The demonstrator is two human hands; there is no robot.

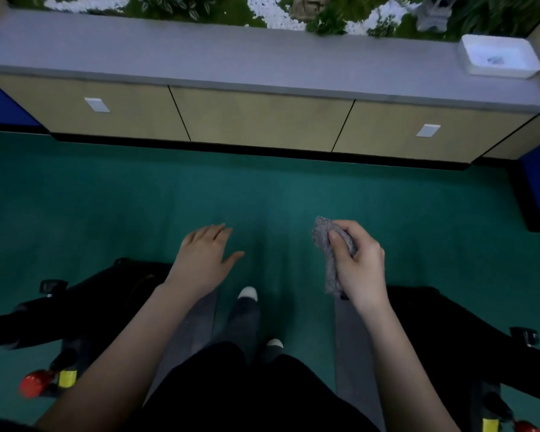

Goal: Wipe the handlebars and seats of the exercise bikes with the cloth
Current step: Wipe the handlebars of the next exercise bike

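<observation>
Right hand point(360, 263): clenched on crumpled grey textured cloth point(332, 260), held in the air above green carpet floor point(262, 194); left hand point(205, 255): released, flat, empty; black exercise bikes, left point(85, 294) and right point(455, 332): cloth touches neither; wiping progress undeterminable, apparently between bikes.

Green carpet point(262, 194) fills the middle of the view; on it stand two dark bikes, one at 8 o'clock point(85, 294), one at 4 o'clock point(449, 325), with two shoes point(247, 307) between them near 6; at 12 o'clock a grey counter point(231, 60) tops pale cabinets point(262, 120); a white tray point(499, 59) sits on it at 1 o'clock
</observation>
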